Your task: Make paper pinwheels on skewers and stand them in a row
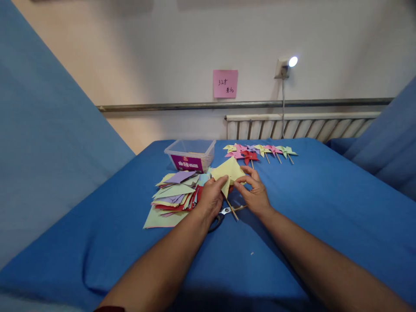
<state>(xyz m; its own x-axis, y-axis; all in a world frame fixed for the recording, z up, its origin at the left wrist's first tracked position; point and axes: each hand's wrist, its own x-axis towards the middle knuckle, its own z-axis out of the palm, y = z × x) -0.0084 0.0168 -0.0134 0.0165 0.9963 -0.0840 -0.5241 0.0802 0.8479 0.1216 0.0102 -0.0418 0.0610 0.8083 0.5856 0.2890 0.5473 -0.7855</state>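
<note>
A pale yellow paper pinwheel piece, cut and partly folded, is held up in both hands over the blue cloth. My left hand is closed on its lower left, thumb flat on the paper. My right hand pinches the right-hand part between thumb and fingers. A thin wooden stick slants down from beneath the paper; its upper end is hidden. Below the hands lie scissors with dark handles, partly covered by my left hand. Left of that hand is a stack of coloured paper pieces.
Behind the stack stands a clear plastic box with a purple label. Several finished pinwheels lie toward the back right of the blue cloth. A pink note and a lit plug-in lamp are on the wall above a radiator.
</note>
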